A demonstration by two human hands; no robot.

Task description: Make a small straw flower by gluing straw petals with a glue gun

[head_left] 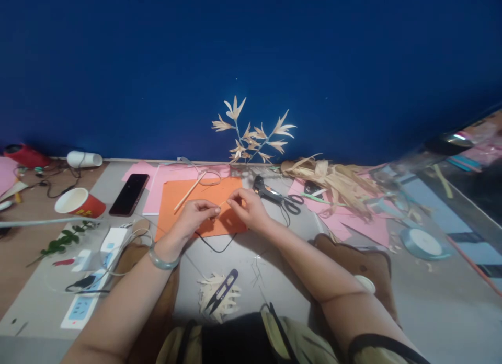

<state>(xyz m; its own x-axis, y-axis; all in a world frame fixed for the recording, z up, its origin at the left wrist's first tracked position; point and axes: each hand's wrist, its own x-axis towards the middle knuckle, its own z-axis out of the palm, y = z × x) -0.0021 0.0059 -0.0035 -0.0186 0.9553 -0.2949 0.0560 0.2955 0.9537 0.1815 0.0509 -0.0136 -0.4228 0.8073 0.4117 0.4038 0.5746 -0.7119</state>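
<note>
My left hand [193, 217] and my right hand [249, 211] are close together over an orange sheet of paper [168, 196]. Both are closed in a pinch, with a thin tan strip [223, 203] stretched between the fingertips; its exact kind is too small to tell. Beside my left hand, a pale wooden stick [190, 191] lies slanted on the orange sheet. Just past my right hand are a black glue gun [269, 192] and dark-handled scissors [294, 203]. Nearer my body, purple thread snips [223, 291] rest on a pile of pale husk pieces [207, 293].
A branch of husk flowers [251, 136] stands at the back against the blue wall. Dried corn husks [329, 181] and a ribbon roll [424, 243] lie right. Leftward are a phone [129, 194], a red paper cup [80, 203], a power strip [84, 301] and a leafy sprig [63, 242].
</note>
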